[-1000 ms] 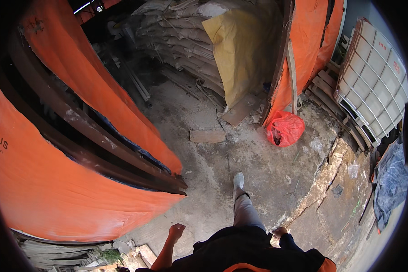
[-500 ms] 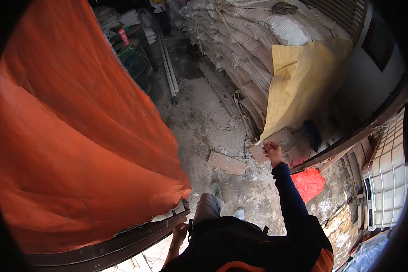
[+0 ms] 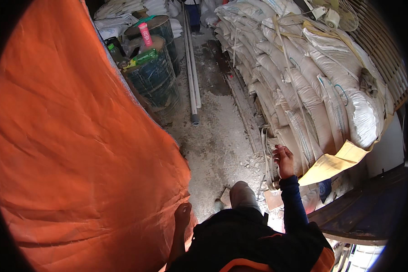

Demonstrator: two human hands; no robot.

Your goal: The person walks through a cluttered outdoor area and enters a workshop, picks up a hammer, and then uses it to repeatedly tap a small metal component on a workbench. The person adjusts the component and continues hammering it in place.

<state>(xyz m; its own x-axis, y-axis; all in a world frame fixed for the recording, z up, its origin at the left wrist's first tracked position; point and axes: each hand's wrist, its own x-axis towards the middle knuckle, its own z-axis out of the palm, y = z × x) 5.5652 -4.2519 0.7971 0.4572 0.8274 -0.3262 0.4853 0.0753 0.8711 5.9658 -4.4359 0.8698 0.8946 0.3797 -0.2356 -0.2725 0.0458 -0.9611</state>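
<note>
My right hand (image 3: 283, 162) is raised in front of me, its fingers loosely bent and apart with nothing in them. Beyond it rises a tall stack of filled white sacks (image 3: 299, 95); a yellow sheet (image 3: 337, 162) hangs over the stack's near end, just right of the hand. Low on my left, my left hand (image 3: 182, 214) is curled closed beside the edge of a large orange tarpaulin (image 3: 90, 154). No object shows in that hand, and I cannot make out whether it touches the tarpaulin.
A passage of dusty concrete floor (image 3: 213, 136) runs ahead between tarpaulin and sacks. Long pale pipes (image 3: 191, 68) lie along it. Dark drums (image 3: 156, 75) stand at the left, topped by a pink cup (image 3: 145, 34) and a green bottle (image 3: 145, 57). A fan (image 3: 347, 16) sits upper right.
I have moved forward into the passage; the drums, pipes and sacks appear nearer. The right hand now appears before the sacks instead of the floor boards, and the left beside the tarpaulin.
</note>
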